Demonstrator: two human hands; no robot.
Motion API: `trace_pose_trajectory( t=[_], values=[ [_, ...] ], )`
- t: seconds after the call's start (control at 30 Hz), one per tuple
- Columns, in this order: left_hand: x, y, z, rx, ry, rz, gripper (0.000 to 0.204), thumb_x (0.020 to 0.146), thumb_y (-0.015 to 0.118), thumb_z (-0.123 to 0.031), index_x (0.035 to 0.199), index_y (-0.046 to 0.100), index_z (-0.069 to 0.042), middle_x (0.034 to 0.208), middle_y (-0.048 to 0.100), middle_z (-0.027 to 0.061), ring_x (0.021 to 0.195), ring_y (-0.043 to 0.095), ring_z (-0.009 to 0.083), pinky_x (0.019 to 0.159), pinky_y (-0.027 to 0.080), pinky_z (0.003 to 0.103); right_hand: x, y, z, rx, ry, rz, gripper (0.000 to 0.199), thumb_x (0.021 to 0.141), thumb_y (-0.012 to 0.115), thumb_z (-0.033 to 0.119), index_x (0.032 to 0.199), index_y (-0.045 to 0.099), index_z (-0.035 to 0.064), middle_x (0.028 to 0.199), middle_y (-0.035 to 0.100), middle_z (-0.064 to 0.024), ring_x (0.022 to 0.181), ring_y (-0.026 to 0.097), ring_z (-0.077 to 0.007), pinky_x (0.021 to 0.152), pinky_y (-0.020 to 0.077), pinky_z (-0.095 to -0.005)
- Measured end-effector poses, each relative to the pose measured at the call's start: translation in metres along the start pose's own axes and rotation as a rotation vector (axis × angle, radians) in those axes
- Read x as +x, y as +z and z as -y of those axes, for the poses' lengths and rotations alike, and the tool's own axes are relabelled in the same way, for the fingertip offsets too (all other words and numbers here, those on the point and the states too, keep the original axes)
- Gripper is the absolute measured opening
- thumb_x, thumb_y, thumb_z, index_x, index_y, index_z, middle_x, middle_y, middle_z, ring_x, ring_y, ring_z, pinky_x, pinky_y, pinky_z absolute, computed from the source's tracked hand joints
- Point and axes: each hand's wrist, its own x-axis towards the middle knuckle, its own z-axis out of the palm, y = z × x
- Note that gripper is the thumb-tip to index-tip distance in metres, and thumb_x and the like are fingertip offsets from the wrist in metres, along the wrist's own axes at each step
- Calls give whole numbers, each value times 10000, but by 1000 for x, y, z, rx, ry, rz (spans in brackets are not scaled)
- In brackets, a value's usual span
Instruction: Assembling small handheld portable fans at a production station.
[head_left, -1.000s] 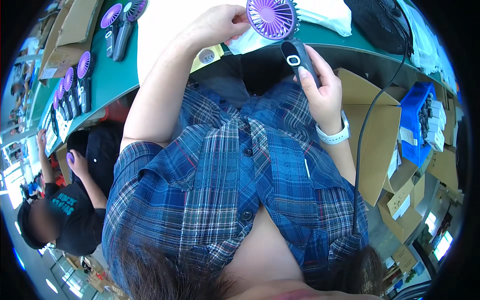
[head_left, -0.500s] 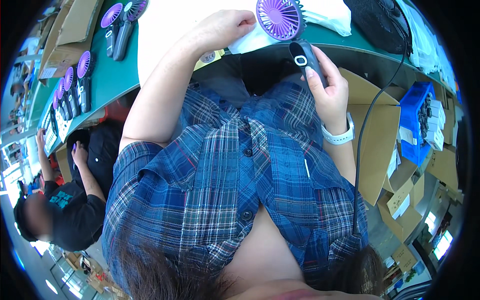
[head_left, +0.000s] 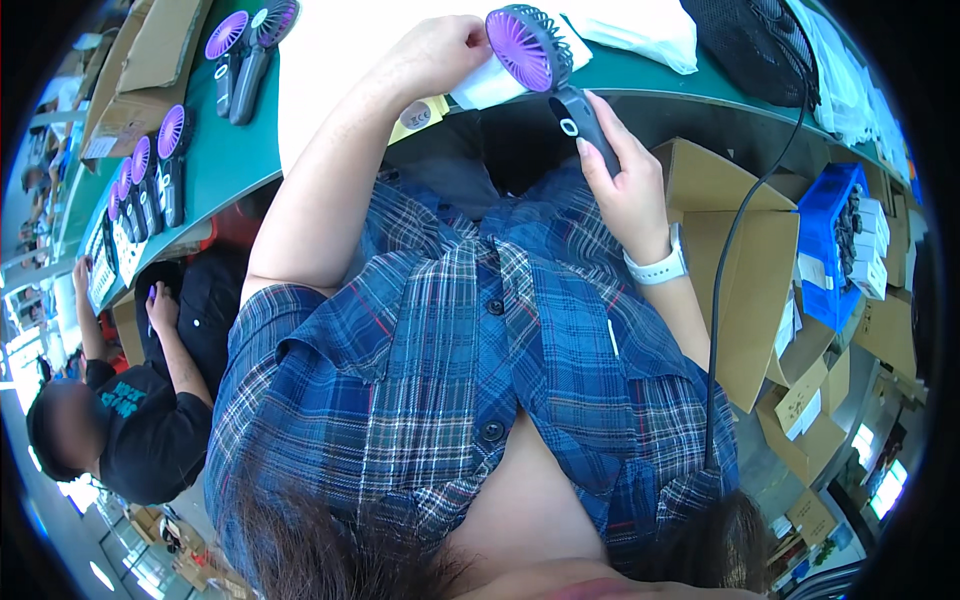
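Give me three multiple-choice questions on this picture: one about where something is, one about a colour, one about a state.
1. Where is the blue crate?
A. to the person's right, below the bench
B. on the green bench
C. in the left hand

2. What colour are the blades of the held fan?
A. white
B. purple
C. red

3. How does the right hand hold the fan?
A. by its head
B. by its dark handle
C. not at all

Answers: 1 A, the crate sits among cardboard boxes beside the bench. 2 B, purple shows behind the grille. 3 B, fingers wrap the handle while the left hand is at the head.

Green table point(head_left: 220, 160): purple fans point(head_left: 160, 165), white bags point(head_left: 640, 25), cardboard boxes point(head_left: 135, 70).
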Motion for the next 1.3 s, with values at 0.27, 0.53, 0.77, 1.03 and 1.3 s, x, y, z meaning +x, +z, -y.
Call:
trace_pose_trajectory(
  t=[0.27, 0.53, 0.77, 1.03, 1.3],
  values=[
    [3, -20, 21, -254, -106, -52, 143, 962, 540, -183, 1016, 615, -74, 712, 574, 53, 591, 530, 86, 564, 437, 213, 9, -12, 28, -322, 11, 135, 470, 884, 572, 181, 1343, 498, 110, 902, 668, -131, 725, 658, -269, 655, 534, -358],
    [-5, -24, 14, -270, -9, -249, 128, 970, 522, -158, 980, 610, -65, 692, 562, 35, 569, 520, 81, 563, 439, 217, 21, -13, 24, -169, -36, 29, 417, 877, 576, 180, 1281, 546, 82, 822, 656, -145, 692, 648, -271, 601, 515, -366],
    [-6, -15, 18, -215, -238, -95, 148, 947, 543, -161, 994, 614, -39, 702, 581, 43, 560, 557, 111, 552, 481, 265, 36, 16, 19, -23, -39, 68, 404, 871, 585, 188, 1256, 564, 69, 900, 652, -209, 771, 645, -346, 671, 511, -398],
    [13, -20, 12, -407, 11, -450, 186, 854, 567, -162, 971, 617, -27, 887, 655, 153, 820, 634, 288, 744, 495, 380, 36, -7, 38, -392, -36, 187, 420, 894, 568, 152, 1304, 527, 68, 951, 659, -201, 785, 643, -354, 675, 510, -377],
    [-30, -27, -44, 45, 482, -439, 142, 775, 603, -98, 904, 627, -44, 816, 640, 162, 837, 632, 356, 740, 506, 430, 40, -2, 37, -500, -24, 212, 438, 920, 553, 164, 1344, 499, 68, 919, 677, -166, 714, 646, -285, 628, 501, -347]
  ],
)
